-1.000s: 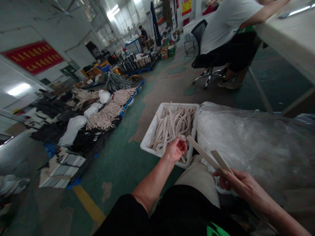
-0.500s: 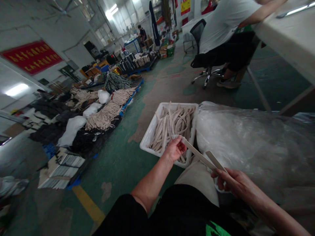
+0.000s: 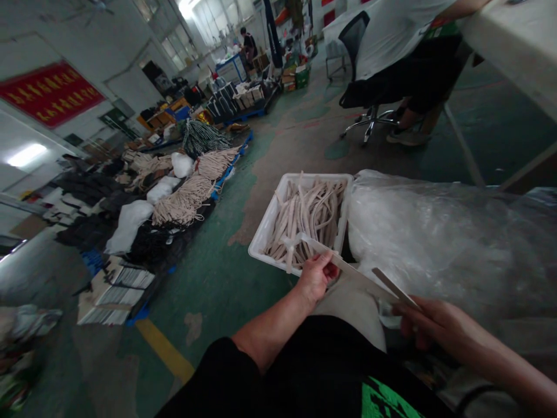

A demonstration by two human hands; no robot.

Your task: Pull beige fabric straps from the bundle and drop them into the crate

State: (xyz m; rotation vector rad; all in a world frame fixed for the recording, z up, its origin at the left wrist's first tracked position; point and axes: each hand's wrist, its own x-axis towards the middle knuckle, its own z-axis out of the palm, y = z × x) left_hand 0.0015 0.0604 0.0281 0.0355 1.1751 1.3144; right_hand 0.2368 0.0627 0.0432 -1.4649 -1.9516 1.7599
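Observation:
My left hand (image 3: 317,280) is closed, pinching a flat beige fabric strip (image 3: 359,277) between thumb and fingers at the near edge of a white plastic tray (image 3: 260,237). The strip's loose end bends over and hangs above the tray. From there it runs rightward to my right hand (image 3: 429,322), which is closed on it. A stiff, flat, narrow piece (image 3: 391,284) sticks up from the right hand's fingers; whether it belongs to the same strip I cannot tell. Many similar beige strips (image 3: 311,212) lie tangled in the tray.
A large clear plastic bag (image 3: 404,232) lies right of the tray. Beyond it, a person sits on a black office chair (image 3: 354,58) at a white table (image 3: 513,52). Bundled cords (image 3: 183,200) and stacked goods on pallets line the left. Another person is far back.
My left hand has shifted right along the strip, leaving a longer loose end folded over the tray. The right hand has moved slightly right, still gripping. The camera view has tilted down a little.

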